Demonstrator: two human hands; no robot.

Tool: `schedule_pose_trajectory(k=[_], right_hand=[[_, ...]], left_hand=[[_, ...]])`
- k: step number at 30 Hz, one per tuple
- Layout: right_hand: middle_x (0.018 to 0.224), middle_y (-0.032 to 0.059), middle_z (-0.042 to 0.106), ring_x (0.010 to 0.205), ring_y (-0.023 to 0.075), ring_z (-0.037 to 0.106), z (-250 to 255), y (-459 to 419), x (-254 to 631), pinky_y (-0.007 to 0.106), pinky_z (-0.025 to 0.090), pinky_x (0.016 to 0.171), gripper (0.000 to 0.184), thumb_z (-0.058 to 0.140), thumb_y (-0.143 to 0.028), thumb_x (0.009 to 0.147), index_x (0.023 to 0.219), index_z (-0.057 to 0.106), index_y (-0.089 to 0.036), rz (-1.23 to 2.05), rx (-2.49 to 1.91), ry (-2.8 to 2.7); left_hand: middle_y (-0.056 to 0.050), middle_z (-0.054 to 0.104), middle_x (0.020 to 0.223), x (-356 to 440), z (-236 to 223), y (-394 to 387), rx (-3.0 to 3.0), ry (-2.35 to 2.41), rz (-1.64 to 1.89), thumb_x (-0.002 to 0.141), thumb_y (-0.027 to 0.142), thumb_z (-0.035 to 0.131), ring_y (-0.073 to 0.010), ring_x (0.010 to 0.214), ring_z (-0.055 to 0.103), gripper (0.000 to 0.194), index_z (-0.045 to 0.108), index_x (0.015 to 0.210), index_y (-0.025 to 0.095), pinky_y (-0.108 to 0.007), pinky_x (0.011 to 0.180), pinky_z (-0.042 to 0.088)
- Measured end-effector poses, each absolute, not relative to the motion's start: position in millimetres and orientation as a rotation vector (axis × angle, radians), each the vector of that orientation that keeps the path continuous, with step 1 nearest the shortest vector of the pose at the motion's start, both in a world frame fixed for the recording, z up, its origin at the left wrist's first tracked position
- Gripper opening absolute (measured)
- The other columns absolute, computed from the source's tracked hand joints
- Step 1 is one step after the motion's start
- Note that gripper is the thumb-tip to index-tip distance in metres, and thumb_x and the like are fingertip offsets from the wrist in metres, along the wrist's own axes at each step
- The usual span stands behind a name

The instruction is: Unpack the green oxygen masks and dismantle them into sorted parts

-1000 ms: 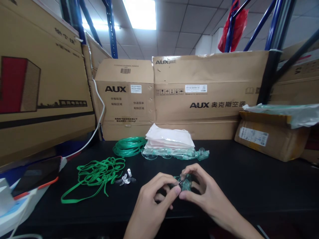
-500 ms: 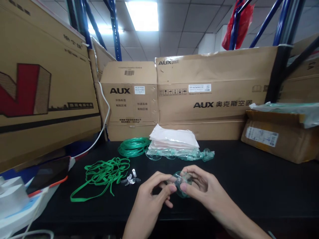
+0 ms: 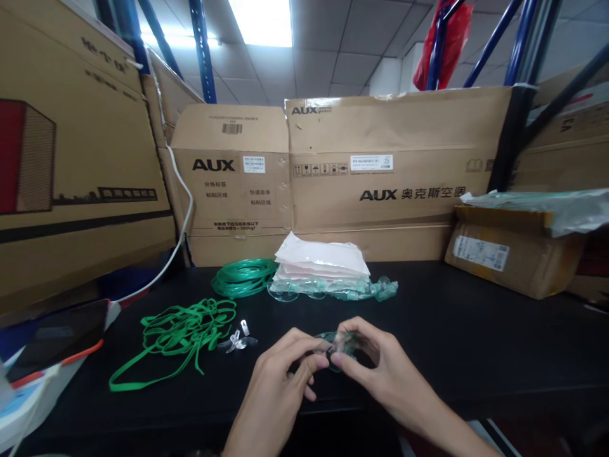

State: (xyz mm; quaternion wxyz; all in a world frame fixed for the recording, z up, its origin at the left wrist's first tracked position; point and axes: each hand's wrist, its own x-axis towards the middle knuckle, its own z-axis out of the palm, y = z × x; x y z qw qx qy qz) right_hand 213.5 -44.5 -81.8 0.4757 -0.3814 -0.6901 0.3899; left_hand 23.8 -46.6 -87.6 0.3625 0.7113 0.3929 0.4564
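Close to the black table's near edge, both hands hold a clear, green-tinted plastic mask, partly covered by the fingers. My left hand pinches its left side between thumb and fingers. On the other side, my right hand curls around the rim, thumb low and fingers over the top. The two thumbs nearly meet in front of it. Left of my left hand lie small shiny metal strips in a loose heap. Beyond these is a tangle of flat green elastic strap.
Coiled green tubing lies at the back, beside stacked white packets with clear masks before them. Cardboard boxes wall the rear. An opened carton stands right; a phone and white cable are left.
The view has swung slightly right, shifting everything left in the picture. Both hands keep their grip on the mask, which now sits flatter between the fingers.
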Motion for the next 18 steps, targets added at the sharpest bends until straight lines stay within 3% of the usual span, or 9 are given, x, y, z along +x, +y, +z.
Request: schedule_pose_trajectory(k=[12, 18], right_hand=[[0.085, -0.0006, 0.058, 0.08, 0.0157, 0.055, -80.7, -53.0, 216.4, 0.028, 0.046, 0.075, 0.018, 0.06, -0.039, 0.098, 0.097, 0.06, -0.021, 0.958, -0.868, -1.75], [0.08, -0.0025, 0.054, 0.076, 0.0148, 0.052, -79.8, -51.9, 216.0, 0.028, 0.043, 0.072, 0.024, 0.06, -0.044, 0.098, 0.09, 0.056, -0.022, 0.995, -0.893, -1.669]], left_hand=[[-0.004, 0.062, 0.086, 21.5, -80.7, -49.0, 1.77, 0.883, 1.142, 0.092, 0.035, 0.067, -0.011, 0.061, 0.056, 0.021, 0.081, 0.092, 0.02, -0.018, 0.05, 0.051], [-0.004, 0.063, 0.087, 21.7, -82.8, -49.9, 1.78, 0.92, 1.131, 0.093, 0.039, 0.067, -0.012, 0.062, 0.057, 0.023, 0.081, 0.098, 0.021, -0.019, 0.051, 0.052]])
